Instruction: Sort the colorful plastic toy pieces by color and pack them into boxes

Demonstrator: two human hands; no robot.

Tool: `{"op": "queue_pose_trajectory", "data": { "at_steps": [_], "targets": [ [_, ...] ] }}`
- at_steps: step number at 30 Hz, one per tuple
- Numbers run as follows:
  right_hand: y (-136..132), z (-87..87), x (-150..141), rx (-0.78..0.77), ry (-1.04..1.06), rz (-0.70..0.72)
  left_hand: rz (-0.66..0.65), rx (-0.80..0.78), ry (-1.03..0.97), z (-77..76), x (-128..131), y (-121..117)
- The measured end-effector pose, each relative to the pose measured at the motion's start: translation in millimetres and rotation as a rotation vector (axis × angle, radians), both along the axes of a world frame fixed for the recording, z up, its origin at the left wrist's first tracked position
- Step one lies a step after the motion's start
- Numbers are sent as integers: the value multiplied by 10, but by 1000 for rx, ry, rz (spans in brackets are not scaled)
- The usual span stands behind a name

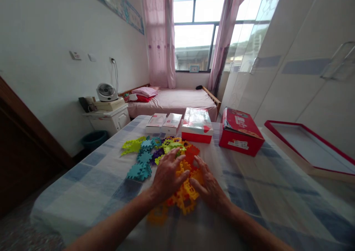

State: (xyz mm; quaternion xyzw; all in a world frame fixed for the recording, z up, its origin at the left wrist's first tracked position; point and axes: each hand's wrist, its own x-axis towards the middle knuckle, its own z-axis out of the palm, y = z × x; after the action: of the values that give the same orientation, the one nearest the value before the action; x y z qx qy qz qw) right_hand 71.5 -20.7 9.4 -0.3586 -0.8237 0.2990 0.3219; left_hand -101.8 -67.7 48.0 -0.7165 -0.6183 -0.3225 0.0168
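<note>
A spread of plastic interlocking pieces with toothed edges lies on the table in front of me. My left hand rests over the middle of the spread, its fingers stretched forward. On the right side, my right hand is at the orange pieces, fingers apart. Between the two hands show more orange and yellow pieces, partly covered by my fingers. Teal pieces lie to the left of my left hand, with lime green pieces behind them. A red piece sits just beyond my right fingertips. Neither hand visibly grips a piece.
Two small white boxes, a white-and-red box and a red carton stand along the table's far side. A shallow red-rimmed lid or tray is at the right. Beyond are a bed and a fan on a cabinet.
</note>
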Motion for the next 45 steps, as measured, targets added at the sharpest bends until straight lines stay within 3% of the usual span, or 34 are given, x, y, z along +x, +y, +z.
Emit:
{"op": "queue_pose_trajectory", "data": {
  "at_steps": [6,9,12,14,16,19,22,27,33,38,41,45],
  "targets": [
    [149,11,103,13,113,-61,-305,-103,-140,176,500,151],
    [237,54,163,-94,114,-144,-375,-79,-259,314,399,217],
    [292,91,199,-206,103,-200,-224,70,-313,368,-171,323],
    [309,93,205,-234,111,-211,84,147,-310,312,-745,410],
    [318,75,201,-233,112,-213,336,85,-295,195,-1335,487],
    [326,34,187,-214,95,-199,372,-27,-323,-9,-1974,573],
    [336,8,180,-193,72,-181,334,-115,-376,-155,-2175,642],
    [337,29,190,-162,28,-183,216,-171,-466,-182,-1872,713],
    [305,46,181,-97,-2,-165,94,-265,-666,-16,-1318,646],
    [298,44,175,-76,3,-167,-23,-245,-878,100,-955,624],
    [292,52,172,-73,24,-160,-72,-264,-843,168,-723,646],
    [299,45,170,-68,67,-156,-128,-207,-654,256,-281,614]
  ]
}}
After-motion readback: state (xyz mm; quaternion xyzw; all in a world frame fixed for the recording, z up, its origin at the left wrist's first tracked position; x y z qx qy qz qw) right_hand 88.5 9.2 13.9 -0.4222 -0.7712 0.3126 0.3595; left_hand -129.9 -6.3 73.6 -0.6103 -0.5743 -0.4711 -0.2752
